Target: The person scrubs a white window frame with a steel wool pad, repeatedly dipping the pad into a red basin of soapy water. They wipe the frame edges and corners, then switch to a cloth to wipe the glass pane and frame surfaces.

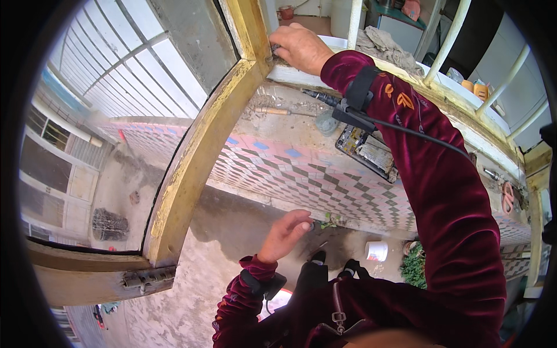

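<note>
My right hand [307, 48] reaches up to the hinge-side edge of an open wooden window sash [204, 143] with flaking yellow paint. Its fingers pinch a small dark thing [274, 48] at the frame, mostly hidden by them. Lower down, in front of my body, my left hand [285, 235] hangs with curled fingers. A small grey-blue spot shows by its thumb tip; I cannot tell whether it is something held. Below my right forearm, a wooden-handled tool [272, 111] with a thin shaft, a crumpled greenish ball [326, 124] and an opened electronic device [365, 150] lie on the sill.
White bars [448, 41] cross the window opening, with a grey rag [385, 45] at their foot. Pink-handled scissors [507, 198] lie farther right on the sill. A rusty bolt [148, 278] sits on the sash's lower rail. A white bucket [376, 251] stands on the ground.
</note>
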`<state>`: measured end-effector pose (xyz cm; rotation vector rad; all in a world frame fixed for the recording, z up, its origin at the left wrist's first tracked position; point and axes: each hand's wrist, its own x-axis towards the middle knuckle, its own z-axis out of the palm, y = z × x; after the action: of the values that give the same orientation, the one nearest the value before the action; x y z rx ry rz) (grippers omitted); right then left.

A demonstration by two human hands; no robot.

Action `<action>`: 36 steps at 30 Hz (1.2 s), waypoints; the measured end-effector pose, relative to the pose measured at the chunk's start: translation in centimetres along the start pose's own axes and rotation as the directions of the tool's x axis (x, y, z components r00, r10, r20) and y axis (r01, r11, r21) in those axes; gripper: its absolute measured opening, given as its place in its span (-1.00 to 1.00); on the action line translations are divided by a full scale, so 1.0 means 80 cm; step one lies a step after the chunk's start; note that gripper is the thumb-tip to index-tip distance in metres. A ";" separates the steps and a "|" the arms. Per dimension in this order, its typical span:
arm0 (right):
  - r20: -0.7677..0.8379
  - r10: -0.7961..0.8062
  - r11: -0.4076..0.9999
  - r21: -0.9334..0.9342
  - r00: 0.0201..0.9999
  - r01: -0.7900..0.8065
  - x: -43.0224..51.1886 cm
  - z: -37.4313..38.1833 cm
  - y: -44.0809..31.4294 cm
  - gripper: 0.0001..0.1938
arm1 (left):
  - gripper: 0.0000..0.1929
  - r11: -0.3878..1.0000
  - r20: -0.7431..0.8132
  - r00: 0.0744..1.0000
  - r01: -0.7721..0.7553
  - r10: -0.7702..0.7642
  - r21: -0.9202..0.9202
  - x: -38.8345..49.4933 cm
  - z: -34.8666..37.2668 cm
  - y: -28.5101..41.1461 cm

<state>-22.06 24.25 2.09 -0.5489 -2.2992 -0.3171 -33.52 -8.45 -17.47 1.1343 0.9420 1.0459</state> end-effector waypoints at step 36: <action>0.329 0.180 0.961 0.141 0.927 -0.237 0.004 -0.024 0.006 -0.79 | -0.70 0.999 -0.103 0.993 0.052 -0.051 0.009 -0.046 -0.011 0.019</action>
<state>-20.88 24.01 3.73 -0.7920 -2.5104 0.0888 -35.51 -11.65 -15.91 1.0681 1.0547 1.0659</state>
